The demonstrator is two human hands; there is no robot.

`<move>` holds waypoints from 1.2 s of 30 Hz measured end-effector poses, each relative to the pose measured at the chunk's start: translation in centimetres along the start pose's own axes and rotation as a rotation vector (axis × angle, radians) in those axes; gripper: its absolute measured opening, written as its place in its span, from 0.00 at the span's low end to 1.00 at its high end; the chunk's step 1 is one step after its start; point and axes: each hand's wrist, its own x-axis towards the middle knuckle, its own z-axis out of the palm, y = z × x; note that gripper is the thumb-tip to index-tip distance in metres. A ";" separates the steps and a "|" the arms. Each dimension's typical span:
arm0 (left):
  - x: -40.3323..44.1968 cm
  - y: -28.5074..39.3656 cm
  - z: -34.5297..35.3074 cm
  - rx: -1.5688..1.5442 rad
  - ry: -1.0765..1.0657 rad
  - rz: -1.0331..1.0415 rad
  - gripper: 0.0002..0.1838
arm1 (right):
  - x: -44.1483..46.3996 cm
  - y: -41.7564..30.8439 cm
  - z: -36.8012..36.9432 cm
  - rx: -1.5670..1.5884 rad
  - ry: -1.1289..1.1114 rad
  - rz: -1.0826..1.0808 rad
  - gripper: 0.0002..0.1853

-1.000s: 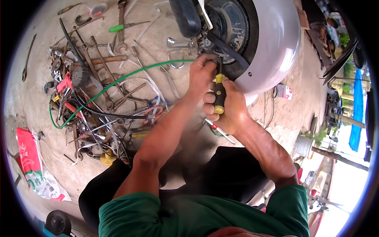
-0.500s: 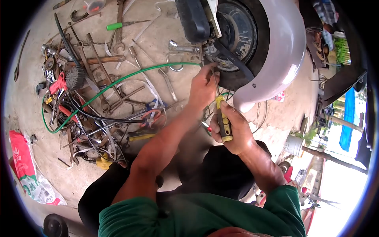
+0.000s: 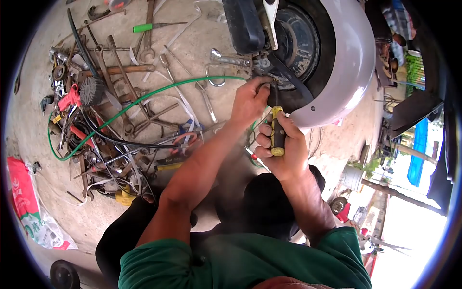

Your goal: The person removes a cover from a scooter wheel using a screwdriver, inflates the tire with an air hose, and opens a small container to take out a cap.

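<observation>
My right hand [image 3: 291,156] is wrapped round the yellow-and-black handle of a screwdriver [image 3: 277,132]. Its shaft points away from me toward the lower edge of the wheel hub [image 3: 297,50]. Just left of the shaft, my left hand [image 3: 249,102] has its fingers pinched together at the hub's edge; what they grip is too small to make out. A green cable [image 3: 166,87] runs across the floor and ends close to those fingers. A black strap-like arm [image 3: 293,79] crosses the wheel, and a pale glossy fender [image 3: 353,58] curves round its right side.
Left of my arms lies a heap of tools and cables, with wrenches [image 3: 120,67], a wire brush wheel [image 3: 91,91] and a green-handled screwdriver [image 3: 143,28]. A coil spring [image 3: 231,59] lies near the wheel. A red-and-white plastic bag [image 3: 29,202] is at far left.
The screwdriver's handle has shifted a little right and away from me, and it now stands straighter. My left hand stays pinched by the hub. The whole view has shifted slightly.
</observation>
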 end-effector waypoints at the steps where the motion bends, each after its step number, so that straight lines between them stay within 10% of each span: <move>1: 0.2 -0.1 0.1 -0.006 0.015 0.013 0.15 | -0.1 -0.2 0.2 0.018 0.002 0.003 0.10; 36: 0.4 0.5 1.4 -0.086 0.078 -0.112 0.15 | 0.6 -3.9 2.1 -0.137 0.065 0.114 0.19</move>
